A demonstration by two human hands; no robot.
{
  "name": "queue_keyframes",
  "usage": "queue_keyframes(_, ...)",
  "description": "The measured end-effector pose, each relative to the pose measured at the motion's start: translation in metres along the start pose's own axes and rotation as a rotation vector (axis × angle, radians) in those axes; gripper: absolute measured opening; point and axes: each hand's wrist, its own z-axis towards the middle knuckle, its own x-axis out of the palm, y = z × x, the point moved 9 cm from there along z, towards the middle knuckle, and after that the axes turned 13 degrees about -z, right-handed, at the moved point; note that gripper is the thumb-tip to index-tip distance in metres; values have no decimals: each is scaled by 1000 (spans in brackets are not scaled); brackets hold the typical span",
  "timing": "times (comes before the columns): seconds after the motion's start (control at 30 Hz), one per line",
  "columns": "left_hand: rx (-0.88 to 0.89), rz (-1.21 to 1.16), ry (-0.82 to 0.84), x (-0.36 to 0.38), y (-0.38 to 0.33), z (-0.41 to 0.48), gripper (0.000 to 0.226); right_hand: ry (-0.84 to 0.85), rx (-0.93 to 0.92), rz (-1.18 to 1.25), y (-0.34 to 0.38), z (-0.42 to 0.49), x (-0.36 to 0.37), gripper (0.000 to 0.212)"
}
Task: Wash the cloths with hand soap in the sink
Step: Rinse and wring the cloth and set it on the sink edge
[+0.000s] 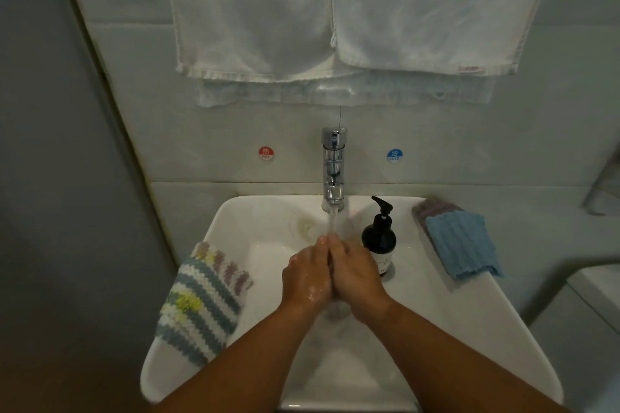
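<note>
- Running from the chrome faucet (333, 168), a stream of water (332, 223) falls onto the fingertips of both hands over the white sink (268, 211).
- The left hand (307, 278) and right hand (355, 275) are pressed together palm to palm, fingers straight and pointing at the wall; neither has hold of anything that can be seen.
- The back of the left hand is wet, with a little foam on it.
- A striped cloth (204, 302) in grey, white, yellow and mauve is draped over the sink's left rim, untouched by either hand.
- A blue cloth (461, 245) lies on the right rim, overlapping a mauve cloth (432, 208) at its far end.
- A black soap bottle (379, 238) with a pump top stands upright on the rim, just beside the right hand and between the faucet and the blue cloth.
- On the wall, a red hot sticker (266, 153) sits left of the faucet and a blue cold sticker (395, 154) right of it.
- Two white towels (255, 10) hang above.
</note>
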Motion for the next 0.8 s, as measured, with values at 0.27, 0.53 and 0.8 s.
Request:
queue_keyframes(0.27, -112, -578, 83, 4, 17, 3, 29, -8, -29, 283, 12, -5, -23, 13)
queue_keyframes(0.53, 15, -157, 17, 0, 10, 0, 26, 31, -177, -79, 14, -13, 0, 15)
queue_keyframes(0.8, -85, -2, -27, 0, 18, 8, 57, 5, -191, -176, 16, -10, -1, 36)
